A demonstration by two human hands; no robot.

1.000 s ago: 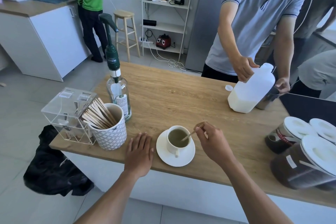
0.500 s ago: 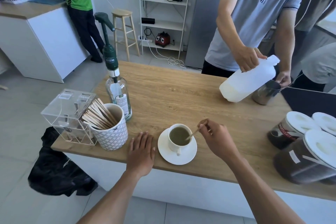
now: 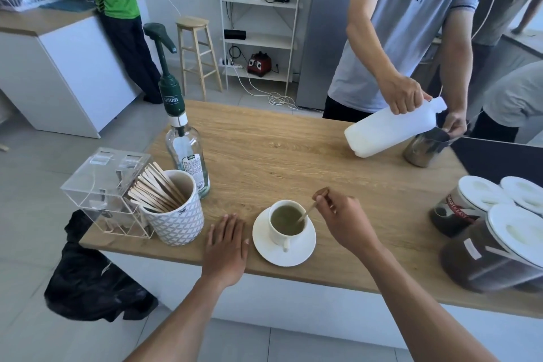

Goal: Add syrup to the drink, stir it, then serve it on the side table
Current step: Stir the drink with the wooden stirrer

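A white ceramic cup [image 3: 286, 222] of pale greenish-brown drink stands on a round white saucer [image 3: 284, 247] at the near edge of the light wooden counter [image 3: 264, 150]. The right hand [image 3: 342, 219] pinches a thin wooden stir stick [image 3: 307, 212] between thumb and fingertips, the stick slanting down so its lower end dips into the drink. The left hand [image 3: 226, 247] lies flat on the counter, palm down and fingers spread, holding nothing, just beside the saucer on its left. Toward the counter's left edge stands a clear glass syrup bottle with a dark green pump top [image 3: 183, 138], upright, and in front of it a white patterned ceramic holder [image 3: 176, 220] full of wooden sticks. At the far right corner another person tilts a white plastic jug [image 3: 388, 129] over a metal pitcher [image 3: 424, 147].
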